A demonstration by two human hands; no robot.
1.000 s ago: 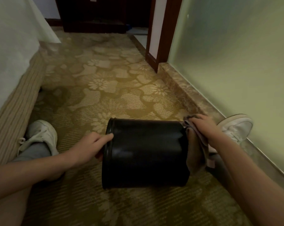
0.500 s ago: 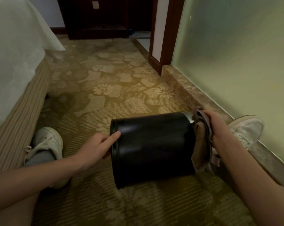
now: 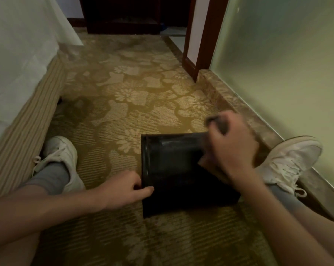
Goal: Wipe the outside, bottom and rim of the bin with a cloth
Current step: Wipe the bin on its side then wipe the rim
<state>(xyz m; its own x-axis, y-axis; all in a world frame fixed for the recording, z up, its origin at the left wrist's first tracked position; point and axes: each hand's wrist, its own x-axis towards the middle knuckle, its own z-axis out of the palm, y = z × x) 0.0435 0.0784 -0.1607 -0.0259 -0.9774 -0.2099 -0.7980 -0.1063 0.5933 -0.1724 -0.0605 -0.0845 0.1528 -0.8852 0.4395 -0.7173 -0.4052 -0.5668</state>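
Left grip point(image 3: 123, 191): pinching bin point(image 3: 173, 169) rim point(image 3: 144, 166).
Right grip point(image 3: 233, 148): bunched round cloth point(image 3: 217, 122).
Risk: rolling off across carpet point(image 3: 123, 112), from slack rim pinch.

the room is dim and yellow-brown. most light shows on the pale green wall point(image 3: 277, 64). the right hand point(image 3: 233, 148) and its cloth point(image 3: 218, 122) are smeared with blur. the black bin point(image 3: 173, 169) has a faint shine on top. lines bend near the edges.
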